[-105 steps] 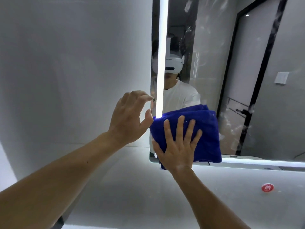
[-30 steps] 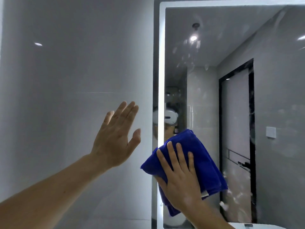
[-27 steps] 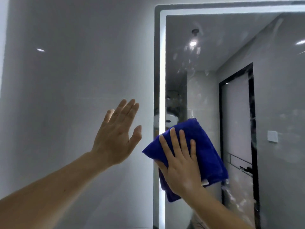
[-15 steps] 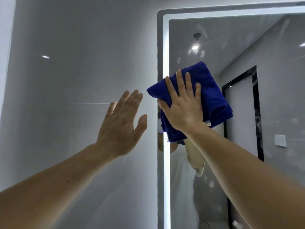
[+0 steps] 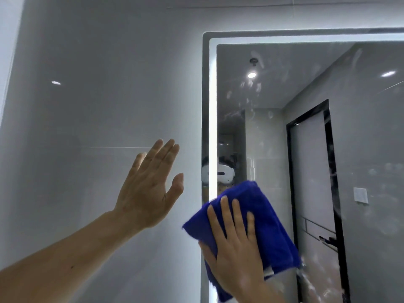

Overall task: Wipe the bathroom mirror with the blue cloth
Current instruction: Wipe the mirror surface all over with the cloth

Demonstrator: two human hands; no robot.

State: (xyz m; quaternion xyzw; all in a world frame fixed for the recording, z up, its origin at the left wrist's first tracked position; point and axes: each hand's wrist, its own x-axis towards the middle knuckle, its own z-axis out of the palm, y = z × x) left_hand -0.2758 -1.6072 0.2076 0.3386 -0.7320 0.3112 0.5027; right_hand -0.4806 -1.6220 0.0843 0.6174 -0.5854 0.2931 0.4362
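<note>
The right hand (image 5: 236,256) is pressing the folded blue cloth (image 5: 271,226) flat against the bathroom mirror (image 5: 273,132), fingers straight and spread, not curling round it. The cloth is lying under the palm, overlapping the lit edge strip (image 5: 212,127). Beside it, the left hand (image 5: 148,193) is hanging open before the grey wall (image 5: 98,106); whether it is touching cannot be told. Smears (image 5: 249,88) are showing above the pressing hand.

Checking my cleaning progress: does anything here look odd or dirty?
Whitish smears speckle the mirror above the blue cloth and at lower right, so those patches look unwiped. Nothing looks cracked or crooked.
</note>
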